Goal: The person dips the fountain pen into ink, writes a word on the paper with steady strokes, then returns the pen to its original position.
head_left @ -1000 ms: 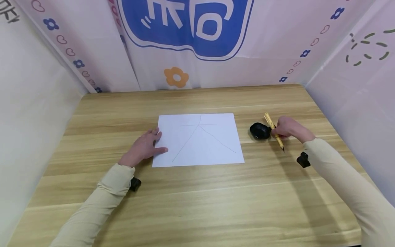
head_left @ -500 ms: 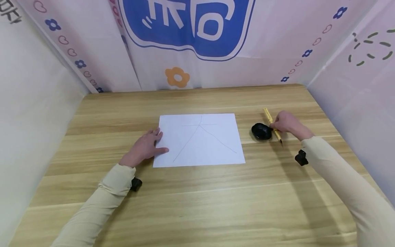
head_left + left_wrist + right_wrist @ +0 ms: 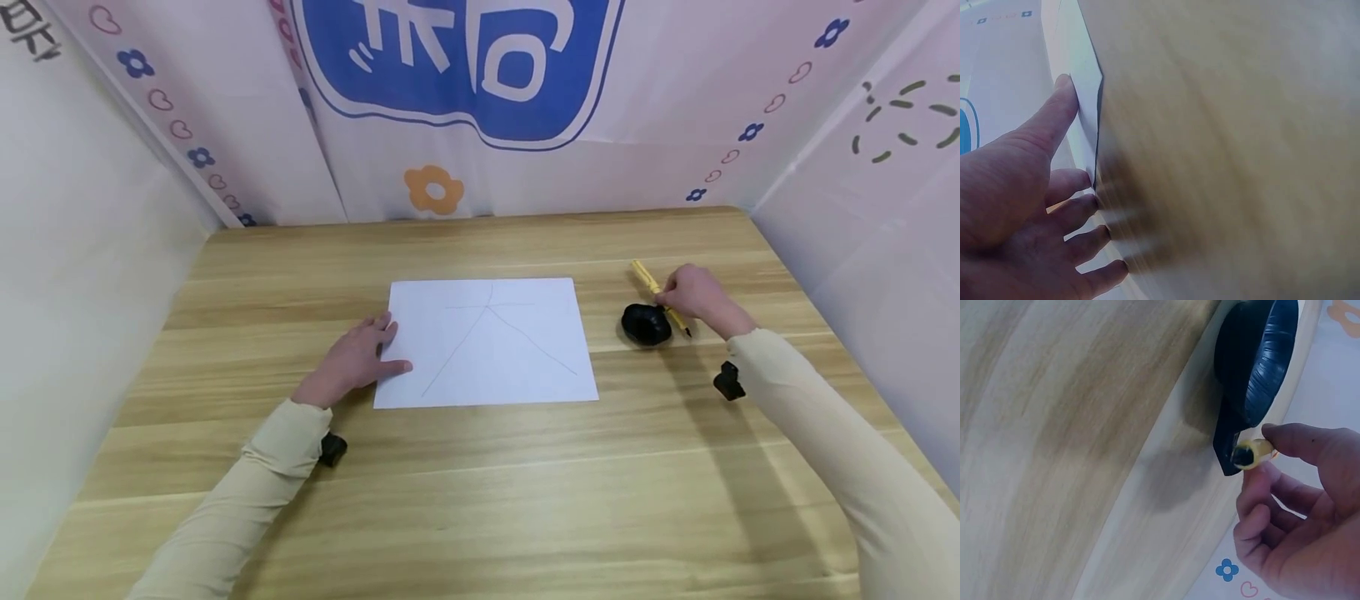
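Note:
A white sheet of paper point(image 3: 517, 367), crossed by several thin drawn lines, lies mid-table. My left hand point(image 3: 351, 357) rests at its left edge with fingers spread. In the left wrist view the thumb point(image 3: 1060, 109) lies on the paper. My right hand point(image 3: 697, 295) pinches a yellow pen point(image 3: 643, 274) with a dark tip, held aslant behind a small black dish point(image 3: 646, 325). The right wrist view shows the pen's end point(image 3: 1254, 454) beside the dish's short handle point(image 3: 1225, 440); whether they touch I cannot tell. The other right fingers are bent.
The wooden table point(image 3: 480, 500) stretches in front of both arms and around the paper. A printed backdrop point(image 3: 600, 179) hangs along its far edge, with white walls on both sides. A small black device point(image 3: 729, 382) sits at the right wrist, another point(image 3: 332, 450) at the left.
My right hand has shifted up along the pen and slightly away from me. The pen's tip has moved back, and the dish sits slightly further right. My left hand stays on the paper.

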Motion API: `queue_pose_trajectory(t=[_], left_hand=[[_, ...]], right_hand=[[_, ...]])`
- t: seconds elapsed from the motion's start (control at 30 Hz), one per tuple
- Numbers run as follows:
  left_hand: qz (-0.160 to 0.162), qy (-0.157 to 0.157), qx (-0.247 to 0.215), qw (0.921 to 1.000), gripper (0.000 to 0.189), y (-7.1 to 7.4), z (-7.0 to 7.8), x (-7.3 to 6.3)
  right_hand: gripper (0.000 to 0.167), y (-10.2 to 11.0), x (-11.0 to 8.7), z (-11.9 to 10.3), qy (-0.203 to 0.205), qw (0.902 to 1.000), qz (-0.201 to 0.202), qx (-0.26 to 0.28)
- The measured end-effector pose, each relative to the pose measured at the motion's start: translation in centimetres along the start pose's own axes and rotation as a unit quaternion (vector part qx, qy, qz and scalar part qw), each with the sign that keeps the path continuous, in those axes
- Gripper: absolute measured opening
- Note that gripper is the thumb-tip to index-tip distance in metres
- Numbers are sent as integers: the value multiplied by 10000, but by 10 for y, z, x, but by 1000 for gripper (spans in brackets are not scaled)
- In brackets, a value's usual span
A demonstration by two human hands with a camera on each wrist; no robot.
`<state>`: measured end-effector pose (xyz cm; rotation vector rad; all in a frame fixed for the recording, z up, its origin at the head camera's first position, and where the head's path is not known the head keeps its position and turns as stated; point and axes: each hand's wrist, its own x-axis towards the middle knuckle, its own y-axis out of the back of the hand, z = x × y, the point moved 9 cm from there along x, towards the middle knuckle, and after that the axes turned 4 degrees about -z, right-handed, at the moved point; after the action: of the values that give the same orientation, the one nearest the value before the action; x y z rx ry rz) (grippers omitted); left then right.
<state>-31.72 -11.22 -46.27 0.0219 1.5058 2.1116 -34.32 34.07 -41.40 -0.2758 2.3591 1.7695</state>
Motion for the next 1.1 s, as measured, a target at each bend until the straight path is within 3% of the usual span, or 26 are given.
queue_pose_trajectory(t=[0.43, 1.1], left_hand=[[2, -4, 35, 10000, 76, 2, 1, -1], [-8, -24, 81, 10000, 76, -2, 1, 0]], right_hand=[[24, 2, 6, -11, 355, 9990, 219, -135], [28, -9, 5, 0, 187, 9990, -282, -294]])
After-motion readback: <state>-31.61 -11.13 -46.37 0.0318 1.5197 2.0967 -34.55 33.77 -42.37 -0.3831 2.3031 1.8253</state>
